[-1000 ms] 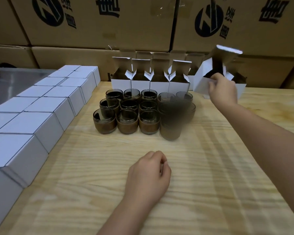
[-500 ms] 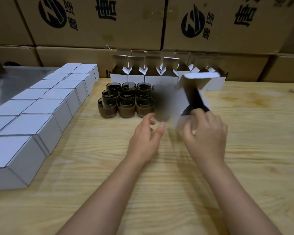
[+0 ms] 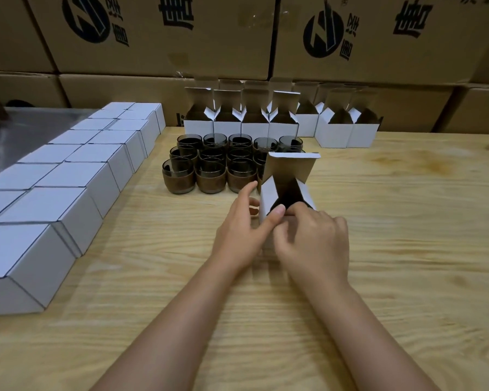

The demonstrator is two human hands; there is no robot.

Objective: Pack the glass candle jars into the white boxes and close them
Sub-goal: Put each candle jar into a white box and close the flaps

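A wall of printed brown cartons [image 3: 158,38] backs a pale wooden tabletop [image 3: 407,249]. Along its left edge the closed white boxes [image 3: 76,176] stand in tight rows, probably finished ones parked clear of the working area. At the back a rank of empty boxes [image 3: 254,128] waits with lids raised. Just in front of them the glass candle jars [image 3: 209,173] cluster within easy reach (dark glass, brown lower halves). By the jars' right corner one open box [image 3: 290,193] is tilted, mouth toward the person, lid flap up. The left hand [image 3: 243,235] pinches its left wall, thumb in front and fingers [image 3: 247,193] behind. The right hand [image 3: 314,244] curls over the near edge. I judge that this grip steadies the mouth to receive a jar.
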